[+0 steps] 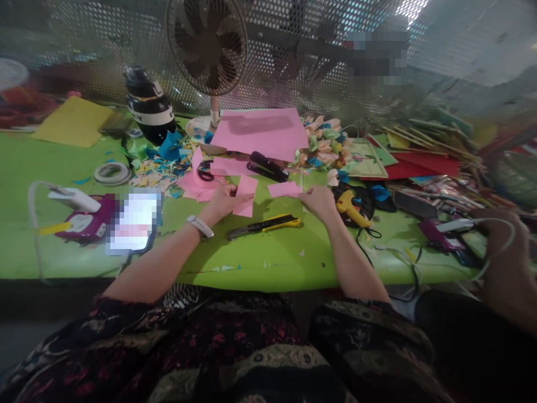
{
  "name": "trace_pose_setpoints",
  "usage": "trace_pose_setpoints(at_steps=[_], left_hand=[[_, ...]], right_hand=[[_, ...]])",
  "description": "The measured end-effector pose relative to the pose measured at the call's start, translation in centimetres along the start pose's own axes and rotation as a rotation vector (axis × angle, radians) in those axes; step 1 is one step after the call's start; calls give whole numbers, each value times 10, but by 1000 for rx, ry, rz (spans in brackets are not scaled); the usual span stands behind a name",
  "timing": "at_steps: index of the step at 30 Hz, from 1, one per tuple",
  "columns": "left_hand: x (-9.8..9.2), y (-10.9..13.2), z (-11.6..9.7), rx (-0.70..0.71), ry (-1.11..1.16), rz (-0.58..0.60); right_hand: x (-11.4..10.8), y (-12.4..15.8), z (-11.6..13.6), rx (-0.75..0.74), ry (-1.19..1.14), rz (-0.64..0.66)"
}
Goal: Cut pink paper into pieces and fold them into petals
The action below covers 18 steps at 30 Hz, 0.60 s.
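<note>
L hand (221, 201) pinching 1 pink card (245, 202), R hand (319, 201) touching 1 pink slip (282, 189), grip unclear, 1 cutter (271, 224) nearby

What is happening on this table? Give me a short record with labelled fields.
Left hand: holding a pink paper piece
Right hand: touching the end of a smaller pink slip
Between forearms: yellow-and-black cutter
Beyond hands: black stapler, large pink sheet, fan
Left side: phone, tape roll
Right side: yellow glue gun

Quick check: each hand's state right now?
Left hand: holding a pink paper rectangle.
Right hand: at the end of a pink paper strip; whether pinching it cannot be told.
</note>
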State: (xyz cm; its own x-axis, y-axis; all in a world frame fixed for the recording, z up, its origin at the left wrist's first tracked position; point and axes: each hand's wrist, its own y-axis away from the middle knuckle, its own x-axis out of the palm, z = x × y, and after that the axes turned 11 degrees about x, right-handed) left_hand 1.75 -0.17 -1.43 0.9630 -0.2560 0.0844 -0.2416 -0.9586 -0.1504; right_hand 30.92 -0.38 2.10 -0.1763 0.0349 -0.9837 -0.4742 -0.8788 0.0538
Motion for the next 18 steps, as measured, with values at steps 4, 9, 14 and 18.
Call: trace_pose_setpoints(at_steps=[4,9,14,18], left_hand=[[-1,-1,2,23,-11,23],[-1,0,2,16,-32,21],[2,2,-4,-25,34,13],[8,6,-12,-66,104,53]], right_hand=[[-4,1,-3,14,-90,-4],[-2,3,2,14,-242,13],[0,11,9,-96,-356,-121],[8,35,17,-633,-539,-194]])
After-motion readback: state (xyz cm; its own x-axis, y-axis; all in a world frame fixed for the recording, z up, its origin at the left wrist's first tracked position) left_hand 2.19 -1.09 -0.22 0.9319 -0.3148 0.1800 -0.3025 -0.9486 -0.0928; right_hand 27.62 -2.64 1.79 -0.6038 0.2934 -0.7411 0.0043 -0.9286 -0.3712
